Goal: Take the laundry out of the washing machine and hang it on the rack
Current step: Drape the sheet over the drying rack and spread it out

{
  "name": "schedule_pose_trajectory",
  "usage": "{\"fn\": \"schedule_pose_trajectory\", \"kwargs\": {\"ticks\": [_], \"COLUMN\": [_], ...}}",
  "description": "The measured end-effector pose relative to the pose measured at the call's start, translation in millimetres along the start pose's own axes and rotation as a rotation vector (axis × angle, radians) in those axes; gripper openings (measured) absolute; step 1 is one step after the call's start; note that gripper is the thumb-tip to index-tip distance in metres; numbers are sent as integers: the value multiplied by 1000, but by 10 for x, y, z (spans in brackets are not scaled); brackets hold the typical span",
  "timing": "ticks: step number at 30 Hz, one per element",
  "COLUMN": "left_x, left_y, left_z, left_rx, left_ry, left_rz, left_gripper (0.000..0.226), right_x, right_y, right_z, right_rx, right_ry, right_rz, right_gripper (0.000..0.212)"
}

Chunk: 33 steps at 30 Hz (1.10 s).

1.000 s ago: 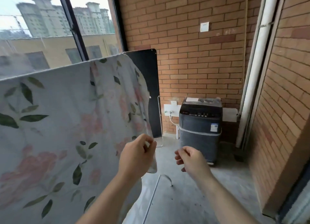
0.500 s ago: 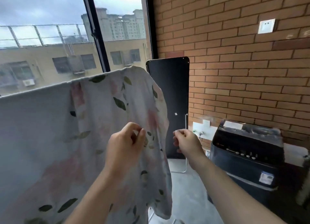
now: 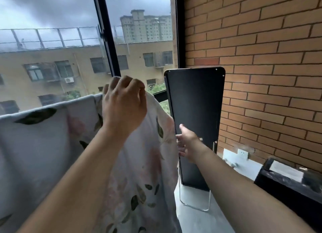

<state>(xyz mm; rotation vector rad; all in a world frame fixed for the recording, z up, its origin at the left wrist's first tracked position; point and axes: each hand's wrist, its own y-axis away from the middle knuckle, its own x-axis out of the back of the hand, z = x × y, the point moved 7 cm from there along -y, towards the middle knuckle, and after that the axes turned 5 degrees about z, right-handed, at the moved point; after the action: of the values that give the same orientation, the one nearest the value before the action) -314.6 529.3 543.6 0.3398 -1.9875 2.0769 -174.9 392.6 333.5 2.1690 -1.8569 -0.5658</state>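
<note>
A white floral sheet (image 3: 43, 145) with green leaves and pink flowers hangs draped over a rack bar that it hides. My left hand (image 3: 122, 105) is raised at the sheet's top right corner, fingers curled over the fabric and gripping it. My right hand (image 3: 186, 142) is lower, at the sheet's right edge, with fingers curled around that edge. The dark washing machine (image 3: 285, 182) shows only at the lower right, lid area partly visible.
A tall black panel (image 3: 195, 119) on a thin metal stand (image 3: 195, 206) leans in the corner behind my right hand. Brick wall (image 3: 261, 58) on the right with a white socket plate (image 3: 243, 153). Large windows (image 3: 52, 49) fill the left. Grey concrete floor lies below.
My left hand rose from the sheet's middle up to its top corner. My right hand moved left to the sheet's edge. The view tilted upward, and the washing machine slid toward the lower right.
</note>
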Motion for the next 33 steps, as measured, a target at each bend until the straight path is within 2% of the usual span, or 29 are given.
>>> {"fn": "schedule_pose_trajectory", "kwargs": {"ticks": [4,7,9,12,15,17,22,28,33], "left_x": [-331,-415,-419,-415,-420,-420,-418,-523,-814], "left_y": [-115,-92,-91,-125,-153,-175,-246,-430,-627], "left_z": [-141,-168,-178,-142,-112,-121,-147,-23,216], "left_rx": [109,154,200,260,294,299,322,339,283], "left_ry": [-282,-440,-447,-460,-455,-442,-420,-405,-382], "left_rz": [-122,-130,-116,-100,-105,-109,-111,-88,-76], "left_gripper": [25,30,32,32,31,31,28,28,29], "right_x": [-367,-417,-311,-157,-41,42,399,555,830], "right_y": [-308,-337,-458,-682,-722,-739,-945,-964,-1082], "right_z": [-152,-517,-772,-1126,-1434,-1659,-2175,-2602,-2797], "right_rx": [-199,-227,-170,-149,-65,33,207,398,464], "right_ry": [-204,-230,-210,-226,-222,-297,-624,-597,-634], "right_rz": [-450,-621,-581,-546,-563,-547,-351,-316,-225], "right_gripper": [68,50,36,47,29,29,23,18,23]}}
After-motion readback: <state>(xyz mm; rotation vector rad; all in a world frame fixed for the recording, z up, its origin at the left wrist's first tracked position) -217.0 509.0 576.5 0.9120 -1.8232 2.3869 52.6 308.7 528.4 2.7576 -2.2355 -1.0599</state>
